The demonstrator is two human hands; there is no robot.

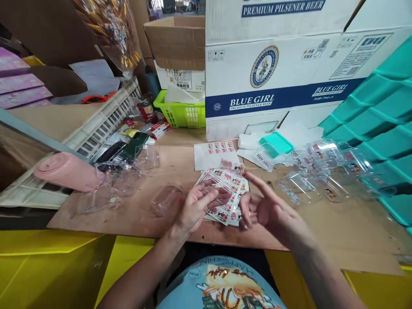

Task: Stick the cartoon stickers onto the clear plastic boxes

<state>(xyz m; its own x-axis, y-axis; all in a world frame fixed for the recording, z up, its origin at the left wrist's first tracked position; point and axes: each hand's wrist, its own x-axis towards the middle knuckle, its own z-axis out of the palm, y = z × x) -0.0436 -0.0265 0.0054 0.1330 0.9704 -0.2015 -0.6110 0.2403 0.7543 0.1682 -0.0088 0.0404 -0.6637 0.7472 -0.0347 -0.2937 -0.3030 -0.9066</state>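
My left hand [196,206] grips a small clear plastic box [219,189] by its edge, thumb on top, above a stack of printed sticker sheets [227,210]. The sheets carry rows of cartoon cats and pink motifs. To the right, my right hand [270,210] has its index finger stretched out. A clear sticker [232,166] with pink and cat prints hangs from that fingertip, blurred by motion. Another clear box part [167,198] lies on the board left of my left hand.
Finished-looking clear boxes with stickers [328,159] lie at the right, beside stacked teal trays [380,120]. A teal lid [277,143] rests on white paper. Clear boxes [125,180] and a pink cup [69,171] stand left. A beer carton [289,64] and green basket [183,113] stand behind.
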